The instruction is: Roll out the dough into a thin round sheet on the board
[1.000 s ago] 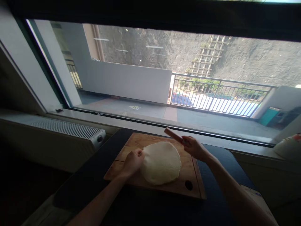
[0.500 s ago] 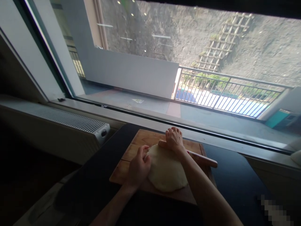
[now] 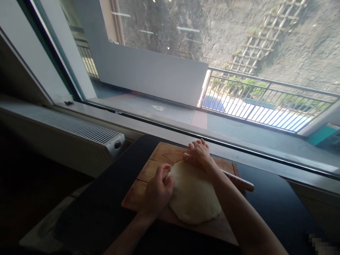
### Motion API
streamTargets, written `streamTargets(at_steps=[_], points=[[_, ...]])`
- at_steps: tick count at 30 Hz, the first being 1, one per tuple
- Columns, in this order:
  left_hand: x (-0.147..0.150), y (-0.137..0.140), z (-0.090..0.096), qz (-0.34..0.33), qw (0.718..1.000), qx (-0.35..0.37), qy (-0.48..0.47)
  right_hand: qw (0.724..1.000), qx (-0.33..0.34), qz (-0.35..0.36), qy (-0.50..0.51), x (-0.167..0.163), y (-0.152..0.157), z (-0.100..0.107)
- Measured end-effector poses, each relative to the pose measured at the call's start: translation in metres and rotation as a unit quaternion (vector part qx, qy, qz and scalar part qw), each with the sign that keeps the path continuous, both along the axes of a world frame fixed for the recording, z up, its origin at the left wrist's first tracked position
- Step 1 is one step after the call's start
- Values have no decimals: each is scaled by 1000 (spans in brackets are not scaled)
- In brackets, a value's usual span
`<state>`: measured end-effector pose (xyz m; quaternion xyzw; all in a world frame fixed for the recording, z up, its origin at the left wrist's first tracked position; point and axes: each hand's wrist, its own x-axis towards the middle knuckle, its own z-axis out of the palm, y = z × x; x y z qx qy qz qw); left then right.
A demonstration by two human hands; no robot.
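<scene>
On a wooden board [image 3: 147,170] atop our bench [image 3: 106,198], flattened dough [image 3: 193,196], our left hand [image 3: 158,187] curled at its edge, pinching or not we cannot tell, our right hand [image 3: 199,151] spread over the rolling pin [image 3: 239,181]

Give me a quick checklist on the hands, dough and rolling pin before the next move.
1. Right hand over the rolling pin: ok, fingers extended past it.
2. Left hand at the left edge of the dough: ok; its grip, cannot tell.
3. Rolling pin's right end within the board: not ok, it juts past the right edge.
4. Dough fully on the board: cannot tell, the right forearm may hide part.
5. Board resting on the table: ok.
</scene>
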<state>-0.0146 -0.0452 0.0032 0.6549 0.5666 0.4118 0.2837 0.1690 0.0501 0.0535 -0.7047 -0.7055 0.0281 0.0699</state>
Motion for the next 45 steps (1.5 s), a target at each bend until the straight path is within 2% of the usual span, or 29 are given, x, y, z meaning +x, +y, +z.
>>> streamTargets(at_steps=[3, 5, 7, 8, 10, 13, 15, 17, 20, 22, 24, 28, 30, 33, 36, 38, 40, 43, 45], points=[[0, 0, -1, 2, 1000, -5, -7, 999, 17, 50, 5, -17, -34, -12], [1, 0, 0, 4, 1000, -3, -19, 994, 72, 86, 4, -33, -67, -24], [1, -1, 1, 4, 1000, 1, -24, 988, 119, 102, -3, -43, -84, -32], [2, -1, 2, 3, 1000, 2, -22, 987, 129, 97, -6, -43, -82, -33], [2, -1, 3, 2, 1000, 1, -13, 992, 114, 59, -6, -33, -58, -28], [1, -1, 4, 5, 1000, -2, -2, 999, 43, -24, 8, -9, -6, -13], [1, -1, 4, 5, 1000, -2, -7, 999, 8, -47, 22, -3, 8, -6], [1, -1, 3, 3, 1000, -3, -19, 999, 3, -20, 39, -12, -5, -8], [0, -1, 2, -9, 999, -8, -40, 995, 37, 79, 55, -41, -53, -24], [0, 0, 1, -12, 999, -12, -46, 990, 58, 118, 56, -52, -70, -31], [0, 0, 0, -8, 999, -13, -39, 992, 51, 106, 47, -48, -61, -30], [0, -1, 0, 0, 1000, -5, -23, 1000, -11, -12, 12, -10, -1, -14], [0, -1, 1, 4, 1000, -6, -29, 999, -36, -31, 12, -1, 13, -9], [0, -1, 0, 5, 999, -12, -44, 997, -47, 40, 46, -12, -5, -16], [0, -1, 0, 0, 999, -14, -43, 991, 4, 115, 63, -29, -30, -28], [0, -1, 0, -1, 999, -10, -35, 993, 49, 97, 38, -28, -27, -28], [0, -1, 0, 1, 1000, -6, -28, 996, 71, 48, 2, -16, -9, -22], [0, -1, 1, 5, 1000, -4, -29, 999, 46, -10, -13, 1, 10, -15], [0, 0, 1, 2, 999, -6, -37, 1000, 26, 5, 3, -3, 3, -18]])
